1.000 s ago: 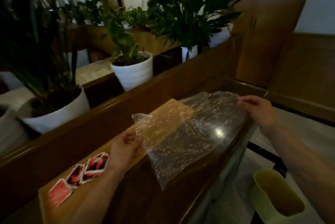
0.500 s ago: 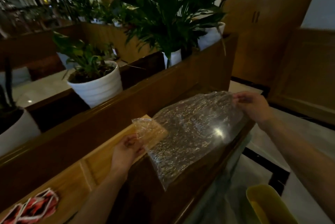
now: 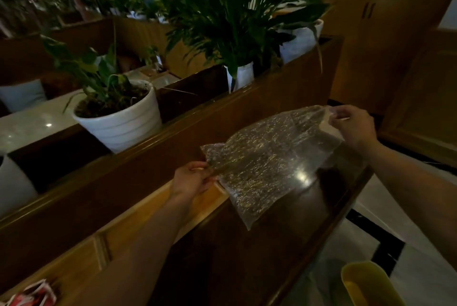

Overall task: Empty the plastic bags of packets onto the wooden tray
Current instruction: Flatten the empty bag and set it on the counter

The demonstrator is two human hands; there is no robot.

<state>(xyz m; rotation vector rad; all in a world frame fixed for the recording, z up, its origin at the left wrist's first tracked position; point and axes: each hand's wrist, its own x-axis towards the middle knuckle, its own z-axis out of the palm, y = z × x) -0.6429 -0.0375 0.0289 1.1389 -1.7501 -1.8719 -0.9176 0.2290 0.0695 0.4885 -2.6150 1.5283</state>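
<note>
left hand (image 3: 191,179) pinching, arm extended | right hand (image 3: 353,125) pinching, raised

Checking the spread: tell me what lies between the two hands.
Head view: only the clear plastic bag, stretched between left hand and right hand, each pinching a corner.

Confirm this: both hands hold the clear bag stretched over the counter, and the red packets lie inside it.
Not quite. Both hands, left hand and right hand, do hold the bag stretched, but it looks empty. The head view shows the red packets on the tray, bottom left.
</note>
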